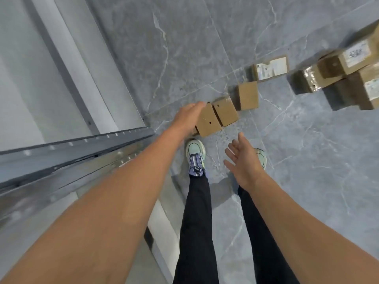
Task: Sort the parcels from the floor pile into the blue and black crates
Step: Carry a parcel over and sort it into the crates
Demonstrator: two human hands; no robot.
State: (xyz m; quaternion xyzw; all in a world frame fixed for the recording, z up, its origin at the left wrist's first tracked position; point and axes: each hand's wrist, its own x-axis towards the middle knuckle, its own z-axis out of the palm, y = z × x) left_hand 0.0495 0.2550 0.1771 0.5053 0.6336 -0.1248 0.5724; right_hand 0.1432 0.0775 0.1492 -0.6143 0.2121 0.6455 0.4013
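Risk lies in the left hand [187,117], open and flat against the nearest small cardboard box [208,123]: a one-sided touch could slide it; right hand [245,160] hangs open, empty

Grey tile floor [205,37]: cardboard parcels [225,111], feet.

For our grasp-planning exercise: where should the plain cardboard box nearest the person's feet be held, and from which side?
Probably from above: grip the nearest box by its left and near edges. Its right edge nearly touches a neighbouring box, leaving little room; the left hand is at the free left edge.
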